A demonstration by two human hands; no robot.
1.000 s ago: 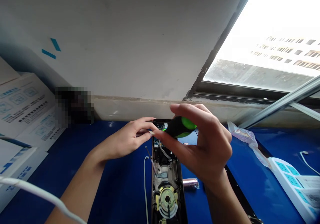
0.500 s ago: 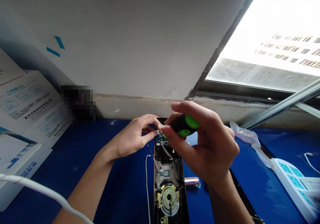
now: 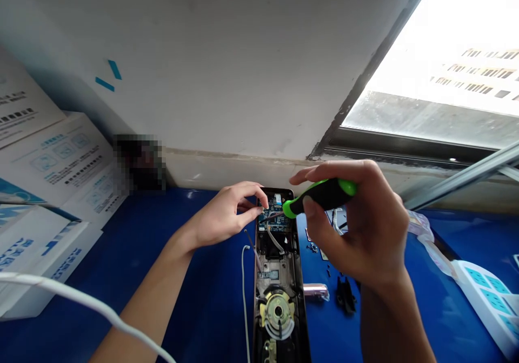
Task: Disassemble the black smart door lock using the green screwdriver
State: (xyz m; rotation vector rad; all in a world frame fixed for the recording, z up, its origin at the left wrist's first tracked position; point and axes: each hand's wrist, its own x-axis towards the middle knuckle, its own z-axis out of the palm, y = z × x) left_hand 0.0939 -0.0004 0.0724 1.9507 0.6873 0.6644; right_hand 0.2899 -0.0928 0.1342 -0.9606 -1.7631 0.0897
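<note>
My right hand (image 3: 360,228) grips a screwdriver (image 3: 320,196) by its black and green handle. Its thin shaft points left and down, across a blue circuit board (image 3: 275,223). That board sits in the far end of a long, narrow, dark housing (image 3: 298,276), which looks like an opened door lock. At the board's left edge is my left hand (image 3: 227,217), thumb and forefinger pinched together; what lies between them is too small to make out. A pale cable (image 3: 275,242) runs from the board, and a round metal mechanism (image 3: 278,311) shows nearer to me.
Left of the housing lies a thin white cable (image 3: 245,303). To its right are a pink wrapped cylinder (image 3: 316,291), a black part (image 3: 346,296) and small screws (image 3: 312,248). White boxes (image 3: 77,158) stand left, a power strip (image 3: 486,298) right. A thick white cable (image 3: 81,301) crosses the lower left.
My right hand has moved right and the screwdriver is tilted lower, uncovering more of the board. The left hand stays at the board's edge. The whole view has shifted slightly.
</note>
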